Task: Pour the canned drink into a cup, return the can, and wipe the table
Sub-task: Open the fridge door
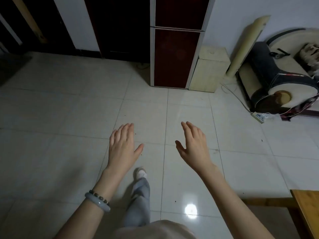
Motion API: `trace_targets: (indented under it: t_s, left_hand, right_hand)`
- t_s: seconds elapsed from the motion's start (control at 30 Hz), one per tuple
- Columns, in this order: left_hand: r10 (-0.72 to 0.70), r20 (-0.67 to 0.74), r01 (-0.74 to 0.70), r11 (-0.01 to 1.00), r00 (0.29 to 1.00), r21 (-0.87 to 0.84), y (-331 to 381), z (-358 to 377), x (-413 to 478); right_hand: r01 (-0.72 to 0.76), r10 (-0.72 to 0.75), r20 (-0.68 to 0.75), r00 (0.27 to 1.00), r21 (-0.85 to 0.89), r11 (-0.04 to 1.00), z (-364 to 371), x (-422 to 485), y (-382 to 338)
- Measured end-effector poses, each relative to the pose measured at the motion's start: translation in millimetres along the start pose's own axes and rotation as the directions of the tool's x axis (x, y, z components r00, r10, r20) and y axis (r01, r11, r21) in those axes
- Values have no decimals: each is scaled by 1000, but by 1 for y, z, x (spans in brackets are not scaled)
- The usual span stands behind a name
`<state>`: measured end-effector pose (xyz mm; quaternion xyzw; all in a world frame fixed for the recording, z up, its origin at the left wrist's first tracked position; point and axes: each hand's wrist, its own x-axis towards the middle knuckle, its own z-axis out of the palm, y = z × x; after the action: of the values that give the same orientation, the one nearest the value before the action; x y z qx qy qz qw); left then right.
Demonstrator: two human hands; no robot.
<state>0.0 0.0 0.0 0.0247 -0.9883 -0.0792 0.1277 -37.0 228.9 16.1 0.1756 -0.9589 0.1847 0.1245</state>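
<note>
Stretching out over the tiled floor in mid-frame, the left hand and the right hand are held with fingers straight and close together, thumbs spread — nothing is gripped. Two bracelets are worn on the left wrist. Of the table only a wooden corner is seen, cut off at the lower right edge of the frame; its top cannot be made out. A dark red fridge is set at upper centre, its top cropped. An armchair at upper right is blurred and partly cut off — the items on it cannot be told.
</note>
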Motion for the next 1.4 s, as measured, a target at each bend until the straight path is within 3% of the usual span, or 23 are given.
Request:
trace_targets:
  t_s: [0.23,0.53,0.93,1.4]
  left_hand:
    - [-1,-20,1,1000,1000,-17,-33,28,126]
    - [107,-49,-108,994,993,-7,-76,46,298]
    - [59,37,-60,998,998,21,-100,93,472]
    - [-28,43,27,999,999,18,-85,154,708]
  right_hand:
    - [-6,5,-13,1000,-34,999,34,120,19]
    - [-35,33,-52,998,-25,999,67,288,29]
    - [-48,47,-17,999,-33,998,116,461,75]
    - [54,-54,-2,999,18,998,157,713,169]
